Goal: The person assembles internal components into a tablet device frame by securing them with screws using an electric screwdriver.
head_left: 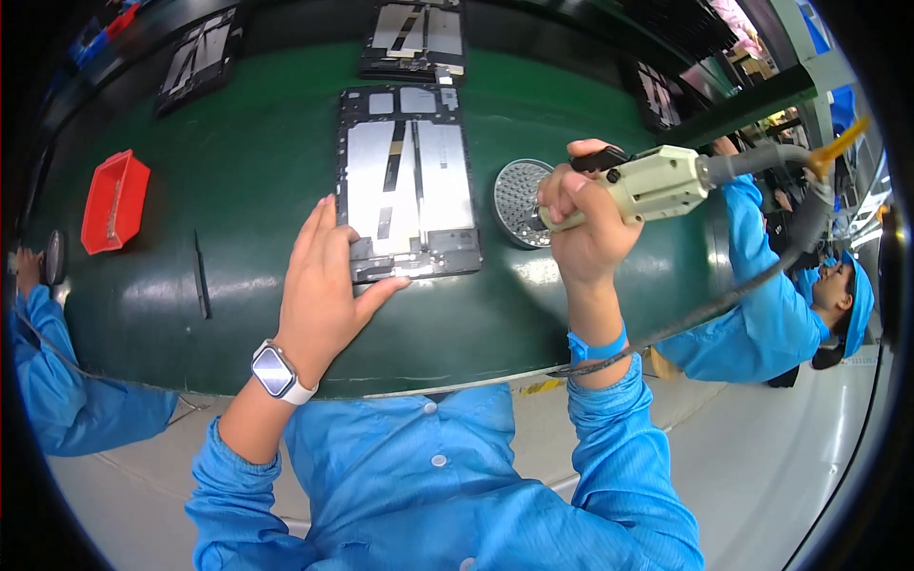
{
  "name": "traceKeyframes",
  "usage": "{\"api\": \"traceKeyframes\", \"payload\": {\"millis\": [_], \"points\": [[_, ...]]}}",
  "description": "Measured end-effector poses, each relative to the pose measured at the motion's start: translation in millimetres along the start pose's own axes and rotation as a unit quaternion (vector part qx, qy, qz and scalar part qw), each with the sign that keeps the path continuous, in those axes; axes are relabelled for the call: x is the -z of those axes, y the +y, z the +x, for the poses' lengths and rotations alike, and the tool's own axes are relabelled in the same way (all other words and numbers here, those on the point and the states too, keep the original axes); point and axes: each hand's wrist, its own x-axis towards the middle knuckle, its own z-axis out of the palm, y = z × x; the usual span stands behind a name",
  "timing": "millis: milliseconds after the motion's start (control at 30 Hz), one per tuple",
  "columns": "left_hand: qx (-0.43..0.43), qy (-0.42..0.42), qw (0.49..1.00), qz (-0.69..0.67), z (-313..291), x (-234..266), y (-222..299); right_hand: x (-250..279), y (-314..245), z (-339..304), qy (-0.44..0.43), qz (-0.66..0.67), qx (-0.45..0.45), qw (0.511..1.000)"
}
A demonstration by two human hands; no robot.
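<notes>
L hand (319, 276) has fingers spread wide, tips on the left edge of the open tablet (405, 181), thumb by its bottom edge. Tablet lies flat, just R of those fingers. R hand (592, 226) wraps its fingers round a pale green power driver (666, 186); round dish (498, 198) is just L of them. Tablet looks stiff, thin, prob. light, a bit slick, easy to hurt inside; best grip = outer rim, not shiny middle.

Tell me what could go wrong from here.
The right hand holds the pale corded tool close to the round grey dish, so a bump could shift the dish. The left hand rests along the lower left of the opened device; a slip might nudge it. The cable crosses the right forearm and might snag.
</notes>
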Motion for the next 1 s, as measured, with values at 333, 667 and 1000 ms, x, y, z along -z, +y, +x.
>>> {"api": "traceKeyframes", "payload": {"millis": [333,667,1000], "points": [[0.000,-0.010,1.000,-0.021,1,0,-3,-44,6,-30,-0.125,0.036,-0.111,0.985],[0.003,-0.014,1.000,-0.023,0,-2,-5,-43,9,-33,-0.141,0.026,-0.125,0.982],[0.013,-0.006,1.000,-0.024,-1,-2,1,-43,11,-37,-0.167,-0.071,-0.058,0.982]]}}
